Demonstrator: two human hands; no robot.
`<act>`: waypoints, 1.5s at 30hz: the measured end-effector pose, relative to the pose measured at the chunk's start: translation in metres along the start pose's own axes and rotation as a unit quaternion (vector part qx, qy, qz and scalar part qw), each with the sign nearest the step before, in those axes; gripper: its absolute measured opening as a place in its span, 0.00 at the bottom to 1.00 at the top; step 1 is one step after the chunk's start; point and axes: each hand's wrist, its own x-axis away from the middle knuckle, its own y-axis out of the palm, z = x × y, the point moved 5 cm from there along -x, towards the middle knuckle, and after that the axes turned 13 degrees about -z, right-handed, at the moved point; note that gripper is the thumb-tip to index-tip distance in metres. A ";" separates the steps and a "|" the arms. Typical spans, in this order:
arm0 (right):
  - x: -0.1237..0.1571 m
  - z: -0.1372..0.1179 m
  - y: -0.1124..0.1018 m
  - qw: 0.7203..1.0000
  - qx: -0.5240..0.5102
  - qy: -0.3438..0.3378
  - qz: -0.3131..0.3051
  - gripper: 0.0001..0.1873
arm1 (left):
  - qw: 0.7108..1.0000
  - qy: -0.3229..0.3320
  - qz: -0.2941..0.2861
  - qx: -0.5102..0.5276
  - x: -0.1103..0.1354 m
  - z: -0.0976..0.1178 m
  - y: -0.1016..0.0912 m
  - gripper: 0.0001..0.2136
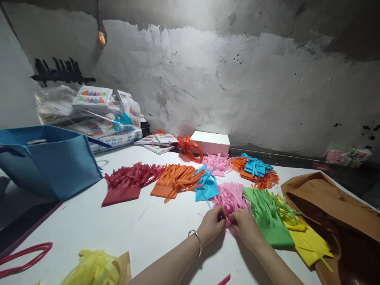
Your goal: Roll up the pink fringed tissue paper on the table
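Both hands work at the near edge of a bundle of pink fringed paper (230, 196) on the white table. My left hand (212, 221), with a silver bangle on its wrist, pinches the pink paper from the left. From the right, my right hand (245, 227) pinches it a short way off, and the fingertips nearly meet. Green fringed paper (273, 221) lies right beside my right hand, with yellow fringed paper (311, 241) past it. To the left are blue fringed paper (207, 190), orange fringed paper (175, 182) and dark red fringed paper (127, 186).
A blue fabric bin (59, 166) stands at the left, near plastic-wrapped printed boxes (93, 99). A white box (210, 141) and a red plastic bag (188, 146) sit against the wall. Brown cloth (335, 202) covers the right side. Pale yellow strips (95, 267) lie in front.
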 end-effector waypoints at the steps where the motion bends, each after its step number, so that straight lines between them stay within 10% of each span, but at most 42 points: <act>1: 0.000 0.001 0.001 1.000 -0.011 0.004 0.005 0.09 | 1.000 0.003 0.005 0.002 0.000 0.000 0.000 0.09; 19: 0.010 0.001 0.004 0.986 -0.113 -0.028 0.116 0.10 | 0.998 0.053 -0.004 0.017 0.003 0.013 -0.001 0.05; 30: 0.036 0.008 -0.016 0.987 0.051 -0.096 0.116 0.10 | 0.996 0.031 0.083 0.004 0.001 0.009 -0.012 0.07; 35: 0.040 -0.004 -0.016 0.972 0.148 -0.152 0.097 0.26 | 0.996 0.041 0.081 0.001 0.002 0.013 -0.012 0.06; 45: 0.032 -0.012 -0.020 0.954 0.236 -0.168 0.080 0.12 | 0.994 0.091 0.002 -0.060 0.005 0.023 -0.007 0.05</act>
